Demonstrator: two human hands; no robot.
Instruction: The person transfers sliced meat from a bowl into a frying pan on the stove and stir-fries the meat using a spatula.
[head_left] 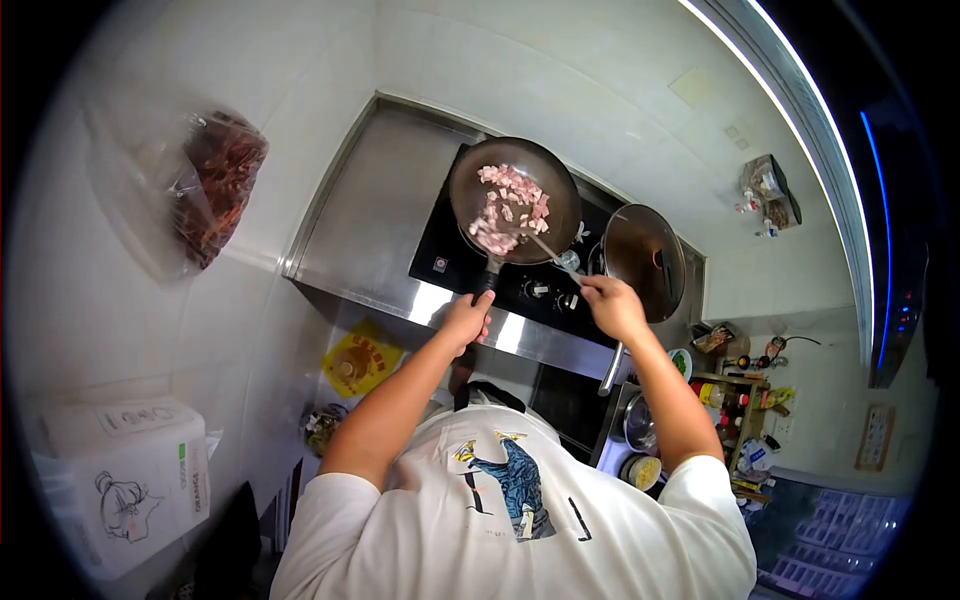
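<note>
My left hand (467,322) is wrapped round the dark handle of a frying pan (503,152) on the black stove (432,240). Small pink and white pieces of diced meat (520,183) lie spread in the pan. Closed on a spatula (546,247), my right hand (613,306) is to the right of the pan handle. The spatula slants down to the left into the pan, its tip among the meat and hard to make out.
A second, brownish pan (632,250) stands right of the frying pan, its handle (611,370) pointing toward me. Steel counter (365,190) extends left of the stove. Bottles (712,394) and bowls stand at the right. A bag of dark red food (222,185) hangs on the left wall.
</note>
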